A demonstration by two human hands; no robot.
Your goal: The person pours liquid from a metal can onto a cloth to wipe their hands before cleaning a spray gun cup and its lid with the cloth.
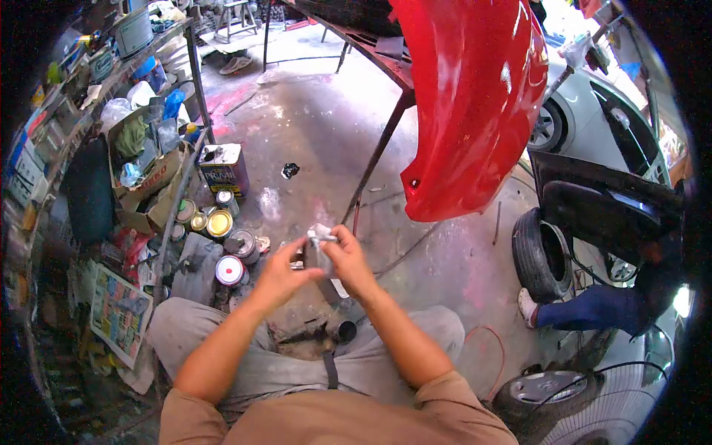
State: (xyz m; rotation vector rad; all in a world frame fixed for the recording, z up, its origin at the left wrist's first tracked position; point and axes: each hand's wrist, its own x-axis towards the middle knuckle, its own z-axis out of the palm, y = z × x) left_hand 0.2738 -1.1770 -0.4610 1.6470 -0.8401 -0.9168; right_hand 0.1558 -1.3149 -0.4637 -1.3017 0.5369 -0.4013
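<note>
In front of my lap, both hands are at a small grey, cup-like object [317, 258] whose exact kind I cannot make out. My left hand [283, 273] curves around its left side, the thumb stretched across toward the right. Fingers of my right hand [350, 263] are closed at its upper right, by a crumpled white cloth or paper [320, 233] on top. Below the hands, between my knees, a dark, round-ended tool or cup [342, 331] is partly visible; its kind is unclear.
A red car bumper [467, 111] hangs over a metal stand ahead right. Paint cans [220, 223] and a rectangular primer tin [224, 169] stand at left beside a cluttered shelf. A loose tire [540, 256], a person's leg [586, 308] and cars are at right.
</note>
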